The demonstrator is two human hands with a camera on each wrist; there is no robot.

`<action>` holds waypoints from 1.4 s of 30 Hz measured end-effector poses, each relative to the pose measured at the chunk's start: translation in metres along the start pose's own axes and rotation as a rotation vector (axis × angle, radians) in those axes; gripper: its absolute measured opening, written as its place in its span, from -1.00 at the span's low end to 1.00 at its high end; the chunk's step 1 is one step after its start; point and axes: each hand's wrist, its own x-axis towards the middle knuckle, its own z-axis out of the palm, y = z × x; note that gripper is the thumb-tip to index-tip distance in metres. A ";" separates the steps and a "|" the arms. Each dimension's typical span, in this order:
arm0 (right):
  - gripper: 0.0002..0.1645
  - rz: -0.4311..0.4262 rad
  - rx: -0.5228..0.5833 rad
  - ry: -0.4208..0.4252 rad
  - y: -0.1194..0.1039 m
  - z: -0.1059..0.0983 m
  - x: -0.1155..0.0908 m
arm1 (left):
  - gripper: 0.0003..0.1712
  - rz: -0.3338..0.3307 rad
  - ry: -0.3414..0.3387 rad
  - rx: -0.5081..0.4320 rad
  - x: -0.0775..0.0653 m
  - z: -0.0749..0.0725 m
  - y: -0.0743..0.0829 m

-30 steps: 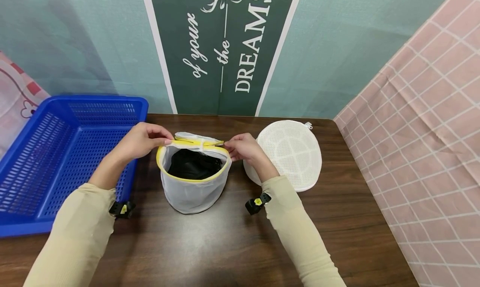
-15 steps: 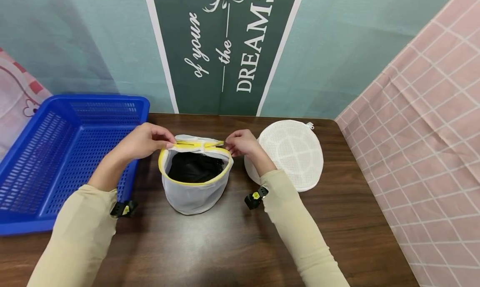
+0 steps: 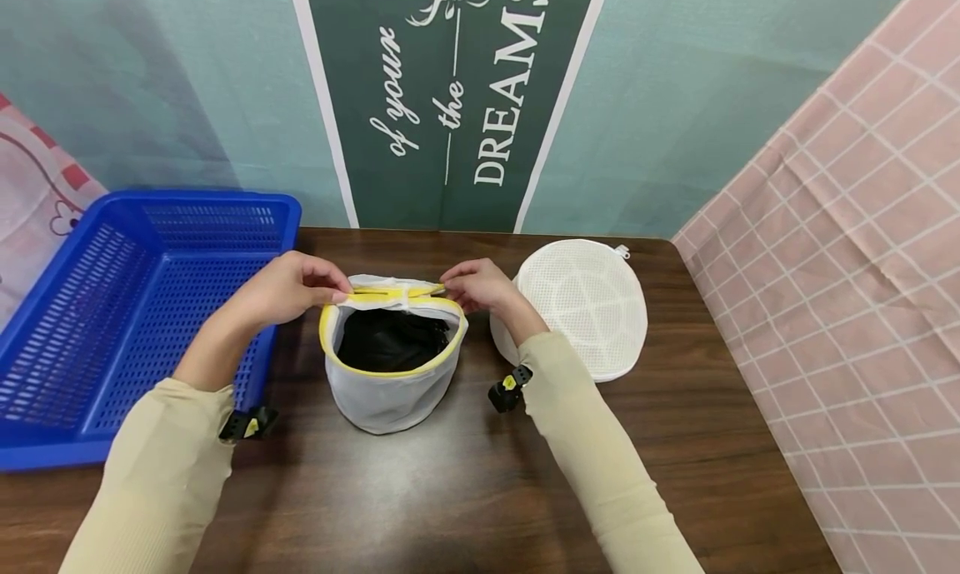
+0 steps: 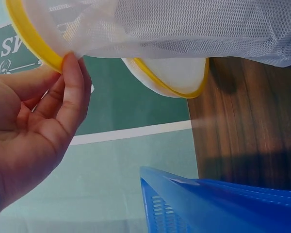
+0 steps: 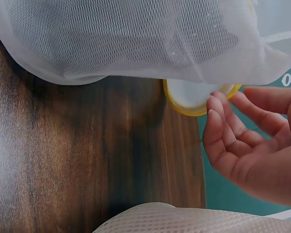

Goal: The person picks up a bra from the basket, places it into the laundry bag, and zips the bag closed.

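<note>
A white mesh laundry bag (image 3: pixel 390 403) with yellow zipper edging stands upright on the table, its mouth open toward me. Black cloth (image 3: pixel 392 341) lies inside. My left hand (image 3: pixel 288 289) pinches the yellow-edged rim at the back left; the left wrist view shows thumb and fingertips together on that edge. My right hand (image 3: pixel 483 289) is at the right end of the folded-back lid (image 3: pixel 386 284), its fingertips pinching the zipper edge. In the right wrist view, the bag's mesh side partly hides where those fingertips meet the edge.
A blue plastic basket (image 3: pixel 97 453) stands to the left, close to my left forearm. Another white mesh bag (image 3: pixel 588 311), round, lies at the right behind my right hand. The wooden table (image 3: pixel 420 507) ends at a printed backdrop; a pink tiled cloth (image 3: pixel 877 324) borders the right.
My right hand has shifted slightly left along the lid's edge. The bag's mouth sits slightly nearer to me. My left hand keeps its grip on the rim.
</note>
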 end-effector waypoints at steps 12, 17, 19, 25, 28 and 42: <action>-0.75 0.010 -0.015 -0.053 0.005 -0.002 0.001 | -0.87 0.001 0.026 0.016 0.000 -0.001 -0.003; -0.77 0.017 -0.027 -0.066 0.004 -0.003 0.000 | -0.87 -0.005 0.035 0.025 0.000 -0.001 -0.004; -0.78 0.018 0.002 -0.057 0.004 -0.004 0.000 | -0.86 -0.014 0.044 0.033 0.000 -0.001 -0.005; -0.77 -0.006 0.076 -0.010 -0.001 -0.008 -0.004 | -0.85 -0.027 0.060 0.046 -0.001 -0.002 -0.007; -0.77 -0.028 0.085 0.019 -0.002 -0.009 -0.006 | -0.85 -0.032 0.057 0.043 -0.001 -0.002 -0.007; -0.86 -0.100 0.069 0.100 -0.012 -0.014 -0.013 | -0.85 -0.027 0.058 0.034 -0.002 -0.001 -0.005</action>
